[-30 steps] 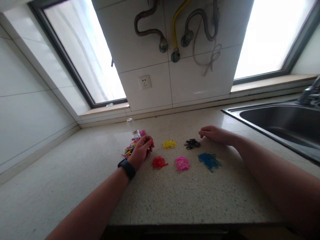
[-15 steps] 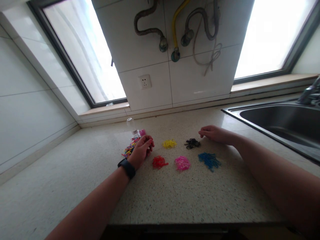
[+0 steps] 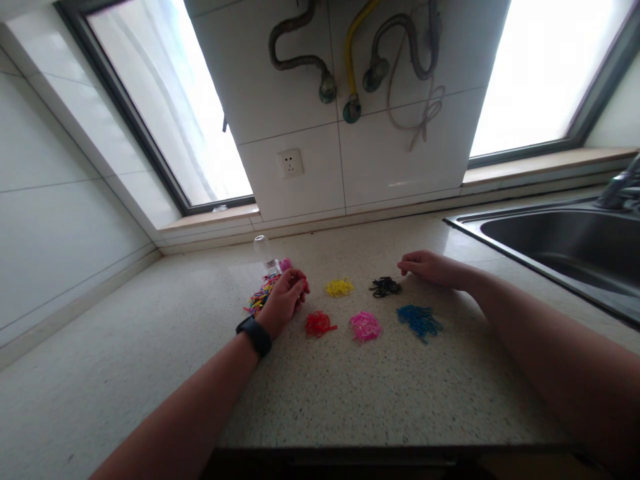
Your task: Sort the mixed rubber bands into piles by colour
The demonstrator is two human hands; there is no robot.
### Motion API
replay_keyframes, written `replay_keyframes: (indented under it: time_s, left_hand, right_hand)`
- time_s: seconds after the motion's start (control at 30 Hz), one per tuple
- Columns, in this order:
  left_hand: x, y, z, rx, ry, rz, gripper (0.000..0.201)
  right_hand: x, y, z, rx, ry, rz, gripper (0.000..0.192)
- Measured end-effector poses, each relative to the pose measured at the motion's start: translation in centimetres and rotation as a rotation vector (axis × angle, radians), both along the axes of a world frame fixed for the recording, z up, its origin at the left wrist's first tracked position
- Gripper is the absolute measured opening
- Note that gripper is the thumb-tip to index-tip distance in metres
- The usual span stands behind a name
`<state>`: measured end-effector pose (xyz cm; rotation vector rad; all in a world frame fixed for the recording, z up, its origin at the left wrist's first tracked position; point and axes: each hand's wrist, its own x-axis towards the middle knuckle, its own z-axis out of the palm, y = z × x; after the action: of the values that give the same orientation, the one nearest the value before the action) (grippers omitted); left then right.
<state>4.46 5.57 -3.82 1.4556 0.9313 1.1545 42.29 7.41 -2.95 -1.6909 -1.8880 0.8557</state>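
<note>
5 sorted heaps of tiny bands lie mid-counter: yellow heap (image 3: 339, 287) and black heap (image 3: 385, 287) toward the back wall, red heap (image 3: 319, 324), pink heap (image 3: 365, 326) and blue heap (image 3: 419, 321) nearer the front edge. The left hand (image 3: 285, 301) sits on the mixed pile (image 3: 260, 297), fingers curled, seemingly pinching something red at the tips; I cannot tell for sure. The right hand (image 3: 430, 267) rests flat, fingers loosely closed, beside the black heap. A careless sweep of either wrist could blend neighbouring colours, and the clear bottle (image 3: 265, 252) lying behind the pile might roll.
</note>
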Motion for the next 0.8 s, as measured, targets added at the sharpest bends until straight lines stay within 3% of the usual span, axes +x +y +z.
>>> replay_keyframes:
  time_s: [0.43, 0.8]
  left_hand:
    - [-0.42, 0.24, -0.33, -0.026, -0.067, -0.021, 0.013]
    - [-0.49, 0.19, 0.04, -0.026, -0.138, -0.014, 0.018]
  right_hand:
    - [-0.07, -0.07, 0.08, -0.007, -0.013, 0.007, 0.051]
    - [-0.18, -0.17, 0.34, 0.012, -0.017, 0.022, 0.05]
